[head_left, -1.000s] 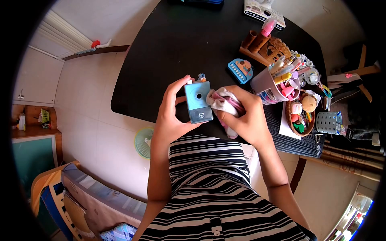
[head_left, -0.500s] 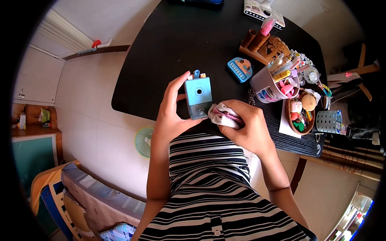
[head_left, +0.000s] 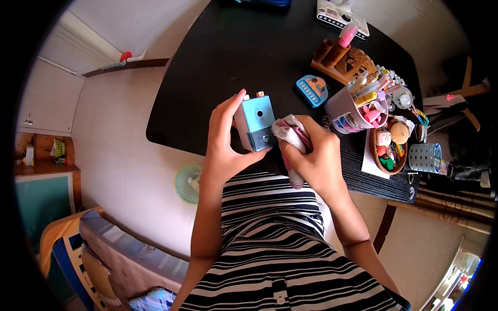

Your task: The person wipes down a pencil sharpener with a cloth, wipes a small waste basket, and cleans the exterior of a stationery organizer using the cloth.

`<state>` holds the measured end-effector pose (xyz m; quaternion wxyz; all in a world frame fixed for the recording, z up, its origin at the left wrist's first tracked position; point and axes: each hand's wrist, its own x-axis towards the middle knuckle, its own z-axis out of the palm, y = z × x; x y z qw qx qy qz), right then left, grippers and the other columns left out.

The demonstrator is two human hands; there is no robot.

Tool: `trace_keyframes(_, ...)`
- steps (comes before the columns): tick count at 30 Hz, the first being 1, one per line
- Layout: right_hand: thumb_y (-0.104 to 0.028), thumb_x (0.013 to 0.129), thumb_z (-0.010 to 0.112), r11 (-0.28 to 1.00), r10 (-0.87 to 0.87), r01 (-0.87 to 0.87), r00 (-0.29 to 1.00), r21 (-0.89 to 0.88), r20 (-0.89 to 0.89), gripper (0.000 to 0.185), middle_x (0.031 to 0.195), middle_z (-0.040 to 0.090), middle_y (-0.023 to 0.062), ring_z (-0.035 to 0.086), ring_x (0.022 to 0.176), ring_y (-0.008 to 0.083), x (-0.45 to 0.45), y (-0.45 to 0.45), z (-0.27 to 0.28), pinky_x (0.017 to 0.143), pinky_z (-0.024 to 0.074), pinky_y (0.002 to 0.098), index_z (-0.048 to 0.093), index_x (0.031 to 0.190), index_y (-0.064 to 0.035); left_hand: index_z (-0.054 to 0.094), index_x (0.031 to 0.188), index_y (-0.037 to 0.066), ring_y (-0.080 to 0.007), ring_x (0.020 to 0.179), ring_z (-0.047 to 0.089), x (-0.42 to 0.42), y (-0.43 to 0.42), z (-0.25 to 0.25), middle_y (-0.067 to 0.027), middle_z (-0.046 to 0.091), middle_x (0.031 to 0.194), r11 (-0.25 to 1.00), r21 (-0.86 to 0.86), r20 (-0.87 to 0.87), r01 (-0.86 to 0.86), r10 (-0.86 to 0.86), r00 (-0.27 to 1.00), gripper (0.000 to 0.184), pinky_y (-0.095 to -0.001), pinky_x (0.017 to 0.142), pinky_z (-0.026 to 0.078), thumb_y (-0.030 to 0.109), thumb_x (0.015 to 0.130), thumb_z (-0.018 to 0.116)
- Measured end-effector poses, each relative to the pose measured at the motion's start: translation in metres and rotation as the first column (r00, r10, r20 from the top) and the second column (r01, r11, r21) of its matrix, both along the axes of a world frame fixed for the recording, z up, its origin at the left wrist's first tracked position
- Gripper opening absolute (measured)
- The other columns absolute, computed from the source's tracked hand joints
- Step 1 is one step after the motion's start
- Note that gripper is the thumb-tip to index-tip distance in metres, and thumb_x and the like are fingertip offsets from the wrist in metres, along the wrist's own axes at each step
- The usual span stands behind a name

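Note:
A blue desktop pencil sharpener (head_left: 258, 116) with a round hole in its face and a dark see-through lower part is held up near the desk's front edge. My left hand (head_left: 224, 140) grips it by the side and bottom, thumb under its lower end. Just to the right, my right hand (head_left: 317, 150) is closed around a crumpled white and pink cloth (head_left: 290, 130), whose loose end hangs below the fingers. The cloth is close beside the sharpener's right edge; whether they touch I cannot tell.
On the black desk (head_left: 207, 83) stand a blue toy-like pad (head_left: 312, 90), a pen bucket (head_left: 342, 111), a wooden holder (head_left: 332, 67), a wicker basket (head_left: 376, 155) and a perforated blue cup (head_left: 424, 157). A green waste basket (head_left: 181, 181) is on the floor.
The sharpener has turned, so more of its pale left side shows. My right hand has moved slightly up, and the cloth now has an end hanging down.

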<state>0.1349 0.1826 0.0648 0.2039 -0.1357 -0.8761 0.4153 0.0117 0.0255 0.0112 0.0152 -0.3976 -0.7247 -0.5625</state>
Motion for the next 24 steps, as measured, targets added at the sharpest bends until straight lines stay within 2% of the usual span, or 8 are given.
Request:
trace_keyframes(9,-0.012,0.077,0.078,0.999,0.020,-0.020,1.000,0.025,-0.009,0.038,0.091,0.072,0.0171,0.072,0.078,0.0364,-0.003,-0.015,0.008,0.069,0.0586,0.0413,0.066,0.111,-0.0025,0.050,0.150,0.012,-0.0319,0.127,0.052,0.003,0.002,0.001,-0.0124,0.055,0.140,0.998,0.000,-0.054,-0.057,0.057,0.997,0.104,-0.0412,0.099,0.047,0.006,0.055,0.092)
trace_keyframes(15,-0.012,0.075,0.079,0.986,0.135,-0.127,0.988,0.103,-0.074,0.037,0.090,0.071,0.0153,0.071,0.074,0.0349,-0.006,-0.030,0.013,0.065,0.0569,0.0412,0.064,0.108,-0.0019,0.050,0.150,0.012,-0.0324,0.130,0.051,0.006,0.004,-0.002,-0.0120,0.055,0.141,0.997,0.048,-0.026,-0.067,0.069,0.997,0.102,-0.0444,0.107,0.045,0.008,0.057,0.092)
trace_keyframes(17,-0.010,0.075,0.077,0.976,0.217,-0.215,0.973,0.033,-0.074,0.037,0.091,0.072,0.0152,0.072,0.076,0.0345,-0.004,-0.028,0.015,0.067,0.0575,0.0403,0.065,0.109,-0.0015,0.049,0.151,0.013,-0.0319,0.129,0.052,0.004,0.003,-0.002,-0.0121,0.055,0.141,0.998,0.028,-0.008,-0.048,0.049,0.999,0.102,-0.0434,0.107,0.045,0.009,0.058,0.092)
trace_keyframes(19,-0.009,0.075,0.077,0.955,0.266,-0.276,0.959,-0.111,-0.095,0.038,0.093,0.072,0.0161,0.072,0.078,0.0352,0.000,-0.027,0.012,0.069,0.0584,0.0397,0.067,0.110,-0.0015,0.049,0.151,0.012,-0.0318,0.129,0.052,0.005,0.003,-0.001,-0.0123,0.055,0.141,1.000,0.030,0.055,-0.008,0.007,0.998,0.102,-0.0426,0.108,0.044,0.010,0.059,0.092)
trace_keyframes(20,-0.007,0.075,0.076,0.943,0.279,-0.288,0.957,-0.167,-0.079,0.039,0.094,0.074,0.0165,0.074,0.080,0.0324,0.003,-0.025,0.015,0.073,0.0594,0.0377,0.069,0.112,-0.0015,0.049,0.150,0.012,-0.0312,0.128,0.054,0.004,0.003,0.000,-0.0123,0.055,0.140,1.000,0.010,0.059,-0.013,0.012,0.998,0.101,-0.0402,0.103,0.047,0.008,0.059,0.092)
trace_keyframes(23,-0.004,0.075,0.075,0.933,0.205,-0.210,0.978,-0.292,-0.048,0.039,0.093,0.074,0.0151,0.076,0.080,0.0252,0.015,-0.014,0.018,0.074,0.0594,0.0342,0.070,0.113,-0.0011,0.050,0.148,0.011,-0.0307,0.127,0.055,0.006,0.006,-0.002,-0.0125,0.056,0.140,0.997,0.059,0.061,-0.049,0.046,0.997,0.102,-0.0380,0.094,0.051,0.006,0.056,0.093)
trace_keyframes(24,-0.003,0.076,0.074,0.946,0.134,-0.137,0.990,-0.294,-0.031,0.038,0.092,0.075,0.0143,0.075,0.080,0.0186,0.018,-0.010,0.018,0.075,0.0587,0.0311,0.070,0.114,-0.0003,0.050,0.147,0.010,-0.0301,0.125,0.057,0.003,0.005,-0.005,-0.0135,0.056,0.139,0.998,0.041,0.028,-0.042,0.041,0.999,0.102,-0.0365,0.086,0.054,0.006,0.055,0.094)
